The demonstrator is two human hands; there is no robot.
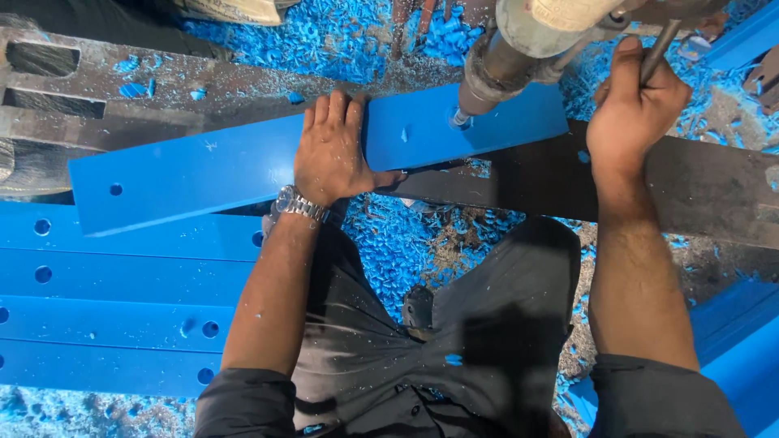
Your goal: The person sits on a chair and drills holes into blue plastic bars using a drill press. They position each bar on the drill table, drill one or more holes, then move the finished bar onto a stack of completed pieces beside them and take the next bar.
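Note:
A long blue plastic strip [203, 174] lies across a dark metal machine table [706, 191]. My left hand [333, 150], with a metal wristwatch, presses flat on the strip's middle. A drill head [503, 61] comes down onto the strip, with its bit [459, 120] touching near the strip's right end. My right hand [633, 105] grips a thin metal lever [659, 49] beside the drill head. The strip has a small hole near its left end and another near the middle.
Several blue strips with holes [114, 316] are stacked at the lower left. Blue plastic shavings [324, 36] cover the floor and table. More blue pieces [742, 341] lie at the lower right. A slotted metal base [49, 89] sits at the upper left.

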